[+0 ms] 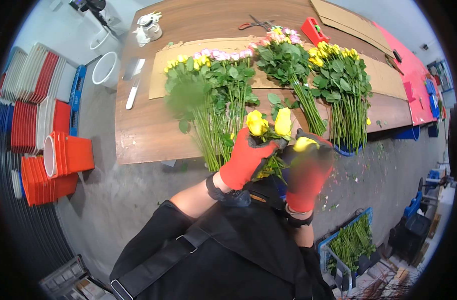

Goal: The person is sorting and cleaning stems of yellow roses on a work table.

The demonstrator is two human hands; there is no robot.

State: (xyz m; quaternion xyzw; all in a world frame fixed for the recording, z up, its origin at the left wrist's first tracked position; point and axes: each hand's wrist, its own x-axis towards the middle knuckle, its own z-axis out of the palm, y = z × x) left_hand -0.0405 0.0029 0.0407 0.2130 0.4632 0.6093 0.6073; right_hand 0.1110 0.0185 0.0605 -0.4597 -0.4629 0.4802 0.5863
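My left hand (244,161), in a red and black work glove, is closed around the stems of two yellow roses (283,122) just below their blooms. Their leaves and stems hang down in front of my body. Close beside it, on the right, my right hand (312,172) wears a matching glove and has its fingers around another yellow rose (305,144). A blurred patch covers part of that hand and hides the stem. Beyond my hands, bunches of long-stemmed roses lie on the wooden table (153,137), among them a yellow-topped bunch (338,75).
Cardboard sheets (161,87) lie under the flowers. A white-handled knife (132,95), scissors (256,24) and a red tape dispenser (314,32) are on the table. Orange buckets (71,155) stand at left. A crate of green stems (352,242) stands at lower right.
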